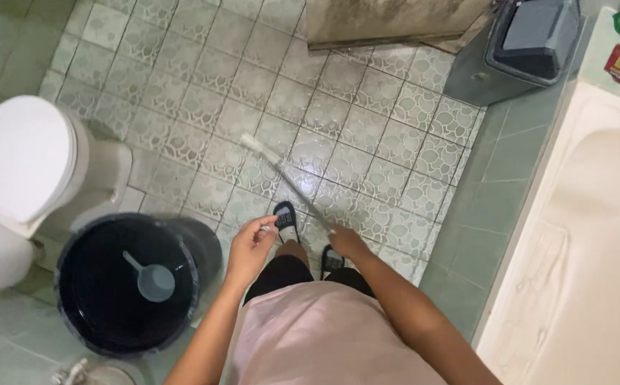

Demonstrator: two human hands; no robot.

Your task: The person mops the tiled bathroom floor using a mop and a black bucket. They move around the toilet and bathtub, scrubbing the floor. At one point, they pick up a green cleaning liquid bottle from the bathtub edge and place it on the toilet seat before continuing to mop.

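Head view looks straight down on a person standing on a green tiled bathroom floor (pixel 367 121), working a long-handled brush (pixel 281 171) across it. The right hand (pixel 346 242) closes around the near end of the pale handle; its grip looks clenched on the stick, though motion blur softens the fingers. The left hand (pixel 251 242) hangs just beside it with fingers curled, and I cannot tell whether it grasps the very end of the handle or only hovers near it. The brush head lies out ahead on the tiles, roughly mid-floor, with the handle slanting back toward the person's slippered feet (pixel 286 219). By my reading the scrubbing stroke itself is in hand, and a further pass would call for steady downward pressure and a firm two-handed hold so the head stays flat on the wet-looking tiles. At the person's left stands a dark round bucket (pixel 67 285), with a grey-blue dipper (pixel 154 280) resting inside; whether water is in it I cannot make out. Beside it is a white toilet (pixel 21 157), lid down. A grey lidded bin (pixel 531 39) stands at the far side, and a white bathtub (pixel 595 235) runs along the right.
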